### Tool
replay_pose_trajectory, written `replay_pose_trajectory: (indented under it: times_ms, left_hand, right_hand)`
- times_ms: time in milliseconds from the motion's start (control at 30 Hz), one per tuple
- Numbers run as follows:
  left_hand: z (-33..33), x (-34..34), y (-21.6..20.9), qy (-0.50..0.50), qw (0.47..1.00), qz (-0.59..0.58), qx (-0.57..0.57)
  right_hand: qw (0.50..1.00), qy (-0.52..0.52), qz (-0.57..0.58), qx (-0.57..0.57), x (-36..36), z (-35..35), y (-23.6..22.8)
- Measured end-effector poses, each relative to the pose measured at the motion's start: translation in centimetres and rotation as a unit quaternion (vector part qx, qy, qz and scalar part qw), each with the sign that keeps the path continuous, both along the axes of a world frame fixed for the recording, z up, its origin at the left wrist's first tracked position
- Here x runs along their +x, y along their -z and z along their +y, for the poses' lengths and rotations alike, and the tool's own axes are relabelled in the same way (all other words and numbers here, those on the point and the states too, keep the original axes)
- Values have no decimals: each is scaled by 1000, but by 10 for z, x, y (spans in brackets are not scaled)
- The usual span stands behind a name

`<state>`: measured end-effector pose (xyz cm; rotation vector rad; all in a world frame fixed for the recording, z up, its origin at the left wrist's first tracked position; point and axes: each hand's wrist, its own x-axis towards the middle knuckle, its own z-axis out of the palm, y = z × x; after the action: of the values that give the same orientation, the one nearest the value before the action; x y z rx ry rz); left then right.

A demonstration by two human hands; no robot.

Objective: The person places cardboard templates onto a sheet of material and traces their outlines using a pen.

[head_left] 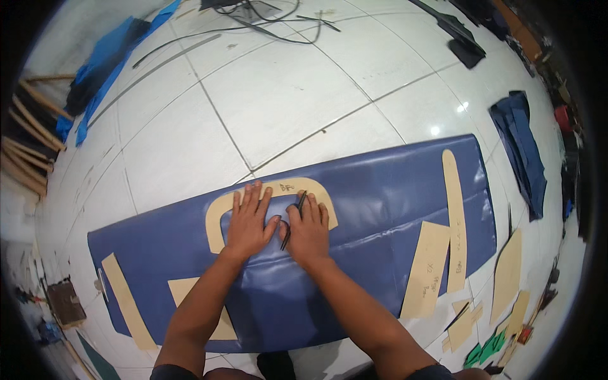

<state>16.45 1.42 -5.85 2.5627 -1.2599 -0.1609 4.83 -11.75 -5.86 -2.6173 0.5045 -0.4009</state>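
Observation:
A dark blue sheet of smooth, shiny material (380, 183) lies spread on the tiled floor in front of me. On its far edge rests a U-shaped tan cardboard pattern (323, 190) with a handwritten mark. My left hand (250, 223) lies flat with fingers spread, its fingertips on the pattern's curved top. Beside it, my right hand (309, 233) presses near the pattern's inner edge. A thin dark tool (285, 238) is held in its fingers, partly hidden; whether it is a pen or scissors I cannot make out.
More cardboard patterns lie on the sheet: a long strip (455, 215) and a wide piece (427, 269) at right, another strip (128, 301) at left. Scraps (461, 326) and a folded dark blue piece (519, 149) lie rightward. Black cord (272, 22) lies at the back.

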Motion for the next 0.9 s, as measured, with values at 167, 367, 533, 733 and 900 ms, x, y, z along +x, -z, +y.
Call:
replay_pose_trajectory:
  times_ms: [167,367,533,733,900]
  left_hand:
    - [4,2,8,1,1000,-11,0]
    - [7,1,8,0,1000,-7,-22]
    - [4,1,13,-5,996,12,-93]
    - [11,-23,-3,-72,995,-58,-30]
    - [15,-25,4,-92,995,-39,-26]
  right_hand:
    - [998,-52,13,-26,16,3,6]
    - [998,-60,2,-18,15,5,10]
    - [999,-45,-8,-25,14,3,11]
    - [999,-48,-5,-20,14,3,7]
    - [998,-46,-27,-45,14,4,15]
